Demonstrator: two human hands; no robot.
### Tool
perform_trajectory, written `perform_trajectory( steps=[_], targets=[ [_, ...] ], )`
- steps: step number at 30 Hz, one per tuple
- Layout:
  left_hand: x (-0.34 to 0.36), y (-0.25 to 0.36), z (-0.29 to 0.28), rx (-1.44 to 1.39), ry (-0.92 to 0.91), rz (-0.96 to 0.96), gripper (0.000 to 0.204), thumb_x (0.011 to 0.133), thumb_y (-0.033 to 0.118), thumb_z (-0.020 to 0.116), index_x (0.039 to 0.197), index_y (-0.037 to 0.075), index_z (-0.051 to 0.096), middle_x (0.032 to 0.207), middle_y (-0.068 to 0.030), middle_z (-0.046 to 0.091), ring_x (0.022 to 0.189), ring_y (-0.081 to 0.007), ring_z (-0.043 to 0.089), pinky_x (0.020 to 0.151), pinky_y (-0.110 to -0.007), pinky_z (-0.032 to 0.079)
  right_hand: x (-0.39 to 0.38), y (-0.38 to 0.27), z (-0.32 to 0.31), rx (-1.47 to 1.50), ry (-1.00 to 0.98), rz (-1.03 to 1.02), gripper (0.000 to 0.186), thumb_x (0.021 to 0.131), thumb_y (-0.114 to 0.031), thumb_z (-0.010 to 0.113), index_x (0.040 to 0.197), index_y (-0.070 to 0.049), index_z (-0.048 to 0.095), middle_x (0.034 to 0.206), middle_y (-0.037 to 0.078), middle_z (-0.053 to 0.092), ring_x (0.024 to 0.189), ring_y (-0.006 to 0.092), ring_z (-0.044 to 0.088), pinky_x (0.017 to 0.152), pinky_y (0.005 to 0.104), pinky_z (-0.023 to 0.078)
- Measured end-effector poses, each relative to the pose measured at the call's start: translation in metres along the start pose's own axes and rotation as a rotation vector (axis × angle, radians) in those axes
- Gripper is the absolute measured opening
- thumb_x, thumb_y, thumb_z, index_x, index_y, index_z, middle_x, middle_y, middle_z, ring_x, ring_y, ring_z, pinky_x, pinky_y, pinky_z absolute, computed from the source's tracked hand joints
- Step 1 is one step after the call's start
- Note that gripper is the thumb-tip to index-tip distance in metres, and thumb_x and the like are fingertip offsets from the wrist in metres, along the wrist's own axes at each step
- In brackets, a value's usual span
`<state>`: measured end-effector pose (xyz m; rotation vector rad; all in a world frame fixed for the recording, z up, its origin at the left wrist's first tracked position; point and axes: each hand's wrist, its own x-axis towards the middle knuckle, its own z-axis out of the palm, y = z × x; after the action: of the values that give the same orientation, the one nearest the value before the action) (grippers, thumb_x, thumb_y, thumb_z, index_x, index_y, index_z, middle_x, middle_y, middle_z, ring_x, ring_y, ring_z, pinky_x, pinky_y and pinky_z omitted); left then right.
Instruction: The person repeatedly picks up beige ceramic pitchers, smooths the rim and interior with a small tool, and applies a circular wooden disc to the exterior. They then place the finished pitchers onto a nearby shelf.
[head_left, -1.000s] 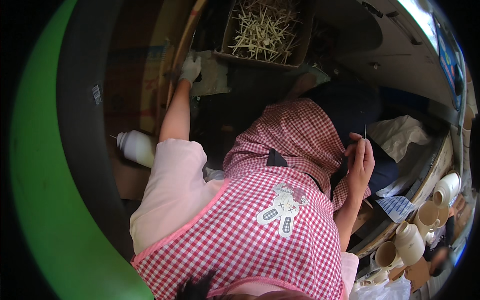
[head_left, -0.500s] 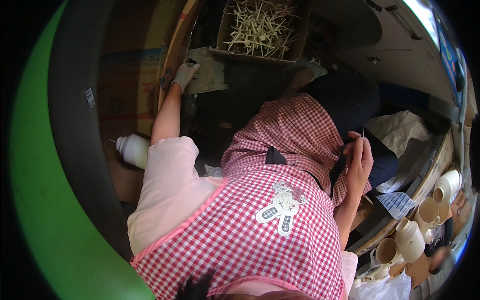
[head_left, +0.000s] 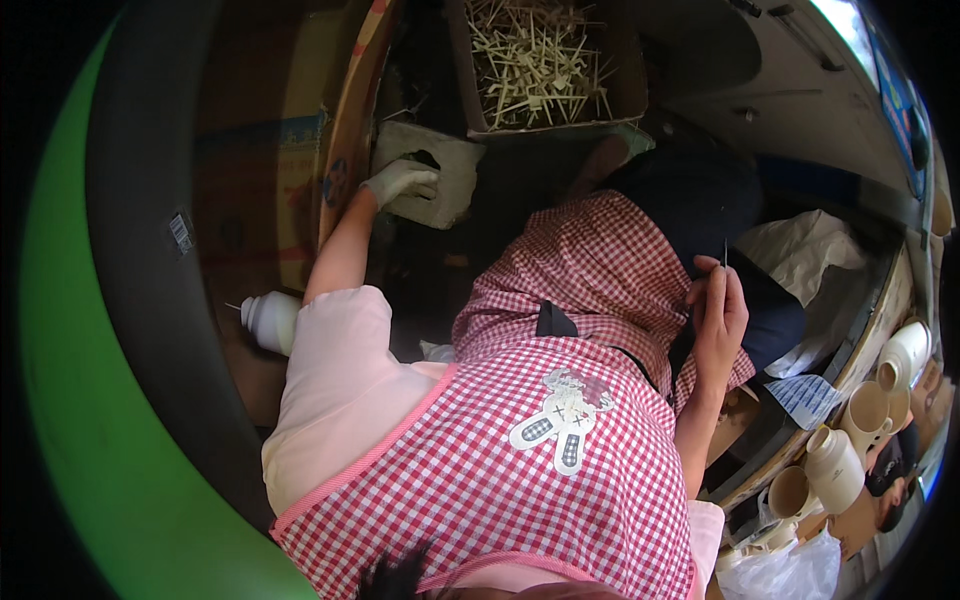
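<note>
My left hand (head_left: 402, 182), in a pale glove, is closed at the left part of a whitish, squarish slab (head_left: 445, 190). Its fingers curl at the lip of a dark hole in the slab; the thumb is hidden. My bare right hand (head_left: 722, 305) is raised at the right, above my dark-clad leg. Its thumb and fingers pinch a thin, dark, needle-like tool (head_left: 726, 252), which points up; the lower end is out of sight inside the fingers.
Beyond the slab stands an open cardboard box (head_left: 560, 128) full of thin pale sticks. A white bottle (head_left: 270, 322) lies by my left elbow, beside a large carton (head_left: 300, 190). Several cream jugs and cups (head_left: 835, 470) line the right edge, near a clear plastic bag (head_left: 790, 570).
My left hand has shifted right and nearer, onto the hole's lip, and the slab has come nearer and shows more of its face. My right hand stays raised with the thin tool.
</note>
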<state>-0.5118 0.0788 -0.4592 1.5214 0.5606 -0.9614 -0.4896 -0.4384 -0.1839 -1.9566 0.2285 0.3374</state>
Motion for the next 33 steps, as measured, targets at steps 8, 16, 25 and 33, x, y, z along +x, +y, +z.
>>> perform_trajectory(
  steps=[8,16,25,33],
  targets=[
    [0.008,0.008,0.033,0.319,0.230,0.114,0.061,0.097,0.049,0.067,0.130,-0.002,0.067,0.126,-0.0106,0.069,0.117,-0.0224,0.062,0.102,-0.034,0.047,-0.002,-0.007,-0.003,0.009,0.014,0.053,0.032,0.112,-0.028,0.049,0.121,-0.004,0.069,0.077,-0.005,0.056,0.058,0.0000,0.036,0.053,0.0189,0.024],
    [0.026,0.006,0.047,-0.032,0.555,0.020,0.067,0.094,0.054,0.068,0.134,0.000,0.067,0.134,-0.0148,0.067,0.123,-0.0269,0.061,0.104,-0.036,0.046,-0.003,0.005,-0.005,-0.076,-0.004,0.017,0.033,0.112,-0.029,0.048,0.121,-0.005,0.069,0.076,-0.006,0.055,0.056,-0.0004,0.034,0.052,0.0187,0.023],
    [0.006,0.015,0.129,0.767,0.652,-0.017,0.091,0.071,0.052,0.088,0.134,-0.004,0.052,0.124,-0.0223,0.068,0.114,-0.0369,0.067,0.098,-0.045,0.052,-0.006,0.000,0.001,-0.020,0.040,0.016,0.033,0.112,-0.028,0.048,0.122,-0.004,0.069,0.076,-0.005,0.055,0.057,0.0003,0.035,0.052,0.0197,0.024],
    [0.001,0.011,0.082,0.297,0.550,0.195,0.080,0.068,0.034,0.091,0.127,-0.005,0.053,0.121,-0.0216,0.068,0.111,-0.0346,0.068,0.096,-0.042,0.054,-0.007,-0.005,0.012,-0.086,0.022,0.020,0.029,0.111,-0.025,0.052,0.117,-0.003,0.071,0.074,-0.003,0.054,0.066,0.0046,0.046,0.059,0.0214,0.035]
  ],
)
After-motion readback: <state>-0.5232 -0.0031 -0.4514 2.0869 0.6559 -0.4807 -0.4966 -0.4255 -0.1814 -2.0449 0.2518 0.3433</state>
